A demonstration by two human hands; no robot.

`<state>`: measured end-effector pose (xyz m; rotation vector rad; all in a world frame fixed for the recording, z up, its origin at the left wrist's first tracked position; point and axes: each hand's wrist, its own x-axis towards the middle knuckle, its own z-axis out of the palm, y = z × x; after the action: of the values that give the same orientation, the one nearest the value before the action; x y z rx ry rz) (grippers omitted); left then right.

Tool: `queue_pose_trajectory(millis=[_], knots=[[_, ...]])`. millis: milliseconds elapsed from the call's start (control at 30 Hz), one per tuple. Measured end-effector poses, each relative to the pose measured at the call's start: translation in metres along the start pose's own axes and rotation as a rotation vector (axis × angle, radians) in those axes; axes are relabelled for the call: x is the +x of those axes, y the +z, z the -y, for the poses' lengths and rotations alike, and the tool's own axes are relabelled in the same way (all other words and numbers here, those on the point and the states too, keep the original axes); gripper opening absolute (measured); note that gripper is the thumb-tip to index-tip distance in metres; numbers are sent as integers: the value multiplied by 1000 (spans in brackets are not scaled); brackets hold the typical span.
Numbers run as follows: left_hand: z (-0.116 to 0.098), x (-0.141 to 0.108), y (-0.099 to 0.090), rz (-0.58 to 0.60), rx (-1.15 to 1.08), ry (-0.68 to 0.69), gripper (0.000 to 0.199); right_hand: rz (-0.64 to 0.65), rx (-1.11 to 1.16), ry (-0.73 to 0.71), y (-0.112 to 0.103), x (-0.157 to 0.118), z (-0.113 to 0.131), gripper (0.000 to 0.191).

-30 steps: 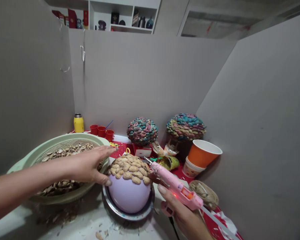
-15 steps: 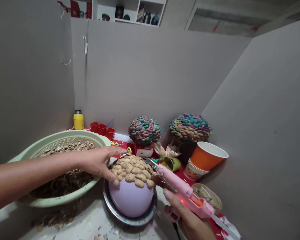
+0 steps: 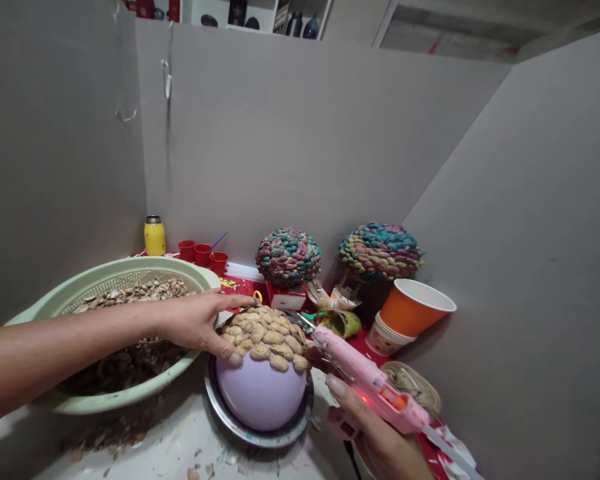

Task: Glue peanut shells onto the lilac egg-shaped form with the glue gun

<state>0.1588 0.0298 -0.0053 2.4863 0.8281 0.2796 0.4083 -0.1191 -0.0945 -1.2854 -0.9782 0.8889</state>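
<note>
Lower left: pale green colander (image 3: 110,402) of loose nut shells (image 3: 155,290), thin and probably brittle; take it by the rim. Left hand (image 3: 195,323) reaches across it, fingers spread, thumb on the left side of the lilac balloon (image 3: 260,393). Flat, steadying contact, nothing clenched.

Balloon is in the lower centre, seated in a metal bowl (image 3: 260,441), upper part capped with peanut shells (image 3: 267,333), lower part bare. Should be very light, smooth, springy, liable to roll or slide; could burst from heat or a sharp edge. Shell cap looks stiff and knobbly, likely to crack or pop off if squeezed. Best hold: open palm on the bare side, light pressure; bowl gives support below.

Right of it, pink glue gun (image 3: 353,360), held in the right hand (image 3: 380,433), fingers wrapped round the handle, metal nozzle (image 3: 305,322) angled to upper left beside the shells. Rigid body, probably easy one-handed; hold by the handle only, nozzle likely hot. Glue stick (image 3: 450,453) pokes out the back, may drag. Can't tell if the trigger is pressed.
</note>
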Motion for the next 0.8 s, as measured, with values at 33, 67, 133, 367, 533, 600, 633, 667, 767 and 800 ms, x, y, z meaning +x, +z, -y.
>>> queue_pose_trajectory(millis=[33,67,133,367,533,600,633,667,767,800], knots=[[0,0,0,-4,0,4,88,4,-3,-1,0,0,0,40],[-1,0,1,-8,-1,9,88,8,-6,2,0,0,0,40],[-2,1,1,-9,-2,21,87,7,-9,9,0,0,0,42],[-5,3,-5,96,28,-19,96,-30,22,12,2,-3,0,43],[-7,3,-6,113,38,-29,96,-7,12,-8,-1,-2,0,42],[-7,3,-7,117,37,-36,98,16,-13,-2,-3,-2,1,40],[-8,3,-7,122,37,-39,98,25,-26,0,-4,-2,2,38],[-8,3,-8,127,37,-40,99,28,-35,0,-4,-2,3,37],[-9,2,-10,136,35,-41,98,36,-43,3,-4,-3,7,33],[-10,1,-11,134,31,-33,98,39,-42,8,-4,-3,8,31]])
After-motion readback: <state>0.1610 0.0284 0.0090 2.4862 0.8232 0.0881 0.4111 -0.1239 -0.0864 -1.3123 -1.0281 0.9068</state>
